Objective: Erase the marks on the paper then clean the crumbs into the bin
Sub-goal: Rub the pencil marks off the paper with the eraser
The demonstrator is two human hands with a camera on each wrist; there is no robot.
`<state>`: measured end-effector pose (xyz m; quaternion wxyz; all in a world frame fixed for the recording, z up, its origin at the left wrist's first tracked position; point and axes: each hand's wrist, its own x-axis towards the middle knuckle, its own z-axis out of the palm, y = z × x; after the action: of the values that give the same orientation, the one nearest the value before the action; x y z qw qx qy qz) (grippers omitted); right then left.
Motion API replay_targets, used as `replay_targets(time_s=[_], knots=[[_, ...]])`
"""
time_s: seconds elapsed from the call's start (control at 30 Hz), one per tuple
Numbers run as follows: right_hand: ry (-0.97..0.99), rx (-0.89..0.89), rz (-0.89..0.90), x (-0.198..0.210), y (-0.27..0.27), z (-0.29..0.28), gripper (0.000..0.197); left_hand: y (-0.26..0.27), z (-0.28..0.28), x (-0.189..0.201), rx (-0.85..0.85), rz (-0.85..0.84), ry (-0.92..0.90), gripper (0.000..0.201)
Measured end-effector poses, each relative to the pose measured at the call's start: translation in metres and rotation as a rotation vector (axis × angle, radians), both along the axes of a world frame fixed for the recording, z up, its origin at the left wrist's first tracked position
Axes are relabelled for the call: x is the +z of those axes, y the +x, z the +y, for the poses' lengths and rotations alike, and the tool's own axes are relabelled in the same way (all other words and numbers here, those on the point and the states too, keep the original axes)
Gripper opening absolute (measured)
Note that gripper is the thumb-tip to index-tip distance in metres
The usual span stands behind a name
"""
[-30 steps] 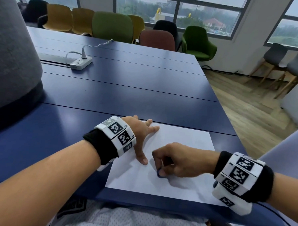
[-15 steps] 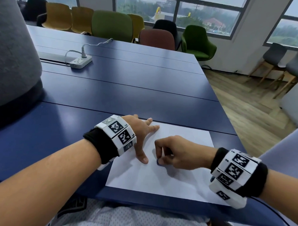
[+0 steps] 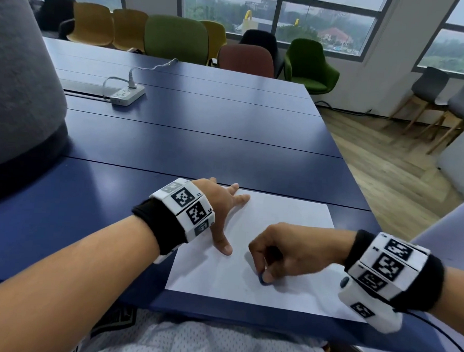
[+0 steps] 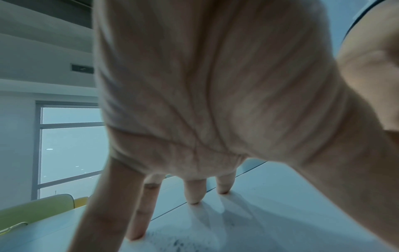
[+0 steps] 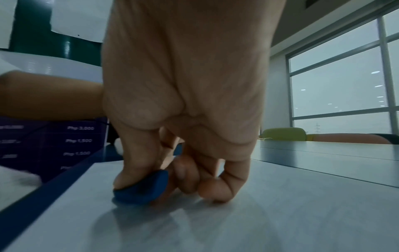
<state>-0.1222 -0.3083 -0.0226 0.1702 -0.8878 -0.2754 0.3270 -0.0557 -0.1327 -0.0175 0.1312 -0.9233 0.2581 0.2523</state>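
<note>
A white sheet of paper (image 3: 284, 220) lies at the near edge of the blue table (image 3: 200, 137). My left hand (image 3: 224, 210) lies flat on the sheet's left part with fingers spread, holding it down; its fingertips (image 4: 193, 202) press the paper. My right hand (image 3: 280, 252) pinches a small blue eraser (image 3: 263, 279) between thumb and fingers and presses it on the paper near the front edge. The right wrist view shows the eraser (image 5: 142, 189) squashed against the sheet under the thumb. Any marks on the paper are too faint to make out. No bin is in view.
A white power strip (image 3: 126, 95) with a cable lies far left on the table. A large grey rounded object (image 3: 19, 86) stands at the left. Coloured chairs (image 3: 175, 39) line the far side. The table's right edge drops to a wooden floor (image 3: 385, 166).
My right hand moved the eraser up the sheet toward the left thumb, then back toward the front edge. The left hand has stayed in place.
</note>
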Motion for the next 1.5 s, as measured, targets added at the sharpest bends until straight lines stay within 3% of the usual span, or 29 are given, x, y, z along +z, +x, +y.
replay_targets(time_s=[0.13,0.3,0.4,0.5,0.63,0.7,0.87,1.03,1.2,1.5], knots=[[-0.015,-0.177,-0.237,0.0,0.04,0.007,0.009,-0.001,0.002,-0.002,-0.033,-0.037,-0.009,0.129],[0.056,-0.327,-0.363,-0.007,0.072,0.01,0.011,0.0,0.004,-0.003,-0.043,-0.037,-0.042,0.127],[0.105,-0.2,-0.26,-0.006,0.047,0.007,0.012,0.002,0.003,-0.003,-0.039,-0.035,-0.038,0.128],[0.013,-0.056,-0.072,0.001,0.026,0.005,0.007,0.002,0.003,-0.002,-0.021,-0.02,-0.02,0.131],[0.066,-0.182,-0.259,0.002,0.041,0.008,0.027,0.001,0.004,-0.003,-0.03,-0.03,-0.031,0.13],[0.095,-0.231,-0.334,-0.001,0.041,0.009,0.027,0.001,0.004,-0.003,-0.034,-0.032,-0.038,0.13],[0.032,-0.021,-0.061,-0.004,0.006,-0.001,0.007,0.0,0.003,0.0,-0.018,-0.017,-0.024,0.13],[0.093,-0.17,-0.282,-0.011,0.011,-0.004,0.009,-0.001,0.003,0.0,-0.018,-0.021,-0.012,0.129],[0.053,-0.005,-0.013,-0.006,-0.005,-0.004,0.007,0.0,0.002,0.0,-0.014,-0.016,-0.007,0.131],[0.005,-0.318,-0.351,-0.007,0.089,0.006,0.012,-0.001,0.003,-0.001,-0.047,-0.04,-0.016,0.128]])
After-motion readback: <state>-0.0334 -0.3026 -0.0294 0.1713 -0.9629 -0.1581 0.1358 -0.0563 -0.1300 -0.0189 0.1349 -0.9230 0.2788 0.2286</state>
